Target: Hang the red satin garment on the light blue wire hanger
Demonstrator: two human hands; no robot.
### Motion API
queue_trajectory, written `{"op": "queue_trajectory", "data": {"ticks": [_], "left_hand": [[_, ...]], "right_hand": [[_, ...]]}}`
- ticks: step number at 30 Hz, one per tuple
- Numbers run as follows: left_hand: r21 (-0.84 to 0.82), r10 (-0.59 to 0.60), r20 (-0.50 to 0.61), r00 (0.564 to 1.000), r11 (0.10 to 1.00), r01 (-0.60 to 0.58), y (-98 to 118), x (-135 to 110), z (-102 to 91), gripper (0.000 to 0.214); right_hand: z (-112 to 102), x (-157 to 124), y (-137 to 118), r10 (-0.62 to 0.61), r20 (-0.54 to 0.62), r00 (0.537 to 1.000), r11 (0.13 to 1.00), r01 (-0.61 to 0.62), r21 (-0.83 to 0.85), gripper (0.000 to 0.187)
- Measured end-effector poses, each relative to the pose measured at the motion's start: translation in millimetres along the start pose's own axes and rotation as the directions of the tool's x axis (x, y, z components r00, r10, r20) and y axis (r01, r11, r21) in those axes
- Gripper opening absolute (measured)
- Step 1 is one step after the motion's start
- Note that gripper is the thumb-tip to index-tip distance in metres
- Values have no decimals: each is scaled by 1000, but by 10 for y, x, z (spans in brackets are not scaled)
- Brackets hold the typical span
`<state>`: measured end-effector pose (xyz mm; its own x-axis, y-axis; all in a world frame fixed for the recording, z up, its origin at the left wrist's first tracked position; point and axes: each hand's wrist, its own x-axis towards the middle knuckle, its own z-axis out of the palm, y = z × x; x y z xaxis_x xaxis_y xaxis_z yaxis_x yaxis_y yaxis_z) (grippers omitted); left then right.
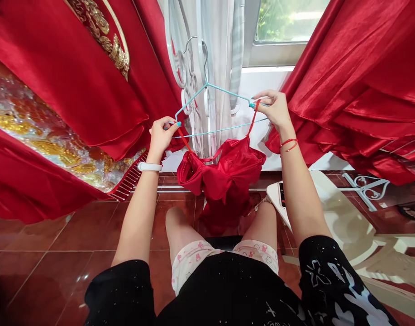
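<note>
A light-blue wire hanger (pixel 214 132) is held up in front of me, its hook near a white metal rack. From its two ends a red strappy dress (pixel 224 170) hangs by thin straps, its bodice spread and its lower part falling between my knees. My left hand (pixel 162 133) is closed at the hanger's left corner, pinching the left strap there. At the right corner, my right hand (pixel 273 106) pinches the other strap against the wire, with thumb and fingers together. The ends of the hanger are partly hidden behind my fingers.
Red satin garments (pixel 102 95) with gold decoration hang at the left, and more red garments (pixel 370 86) at the right. A scrolled white metal rack (pixel 180 68) stands ahead by a window (pixel 288 20). A cream chair (pixel 332 217) with a phone (pixel 282 194) is at my right.
</note>
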<state>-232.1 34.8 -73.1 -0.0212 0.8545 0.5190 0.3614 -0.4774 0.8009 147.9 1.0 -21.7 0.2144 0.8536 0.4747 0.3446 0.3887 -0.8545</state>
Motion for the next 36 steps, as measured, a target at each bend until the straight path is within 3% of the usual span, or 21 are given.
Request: {"op": "queue_trajectory", "data": {"ticks": [4, 7, 9, 10, 11, 12, 13, 15, 17, 19, 22, 24, 25, 27, 29, 31, 33, 36], "left_hand": [[204, 71, -76, 995, 977, -54, 99, -190, 16, 28], [278, 149, -172, 974, 956, -97, 208, -558, 1, 49], [264, 158, -166, 973, 958, -110, 200, -868, -42, 49], [234, 140, -52, 989, 964, -124, 161, -1018, -78, 42], [187, 110, 141, 984, 973, -135, 101, -1153, -124, 32], [143, 61, 361, 931, 983, -120, 27, -1265, -180, 26], [124, 11, 509, 861, 989, -86, -51, -1350, -244, 26], [131, -72, 628, 775, 991, -14, -186, -1429, -386, 29], [140, -117, 590, 799, 989, 42, -249, -1400, -519, 27], [133, -117, 481, 869, 989, 60, -231, -1298, -611, 24], [141, -53, 134, 990, 989, 34, -142, -1081, -647, 20], [105, -39, -92, 995, 993, 49, -113, -921, -628, 22], [57, -74, -150, 986, 995, 83, -114, -841, -617, 24], [-56, -193, -164, 967, 981, 186, -140, -697, -605, 25], [-115, -300, -82, 950, 950, 290, -171, -600, -608, 27], [-106, -362, 98, 927, 922, 372, -181, -576, -604, 29], [-83, -363, 323, 874, 909, 408, -171, -622, -569, 38], [-83, -283, 509, 813, 924, 373, -154, -758, -458, 39]], "right_hand": [[-63, -9, 93, -67, 63, 996, 989, 74, -125, 35], [-106, 1, 111, -123, 91, 988, 973, 138, -187, 30], [-118, -3, 92, -137, 103, 985, 961, 157, -229, 21], [-118, -8, 76, -136, 107, 985, 956, 159, -248, 14], [-115, -14, 59, -131, 109, 985, 952, 156, -265, 9], [-110, -20, 42, -123, 108, 986, 948, 149, -281, 10], [-103, -24, 28, -114, 107, 988, 946, 141, -294, 14], [-87, -28, 11, -100, 101, 990, 940, 127, -315, 19], [-70, -31, 7, -98, 95, 991, 934, 125, -335, 19], [-53, -40, 8, -109, 83, 991, 928, 131, -349, 19], [-26, -69, 3, -114, 62, 992, 928, 128, -351, 20], [-12, -89, -3, -111, 60, 992, 933, 125, -337, 21], [-9, -95, -3, -111, 60, 992, 935, 125, -332, 21], [-12, -97, 9, -118, 61, 991, 935, 131, -330, 21], [-24, -88, 42, -125, 64, 990, 931, 139, -338, 19], [-34, -74, 93, -128, 72, 989, 933, 145, -328, 14], [-35, -59, 150, -129, 72, 989, 948, 145, -283, 4], [-13, -35, 215, -141, 65, 988, 969, 151, -198, 24]]}}
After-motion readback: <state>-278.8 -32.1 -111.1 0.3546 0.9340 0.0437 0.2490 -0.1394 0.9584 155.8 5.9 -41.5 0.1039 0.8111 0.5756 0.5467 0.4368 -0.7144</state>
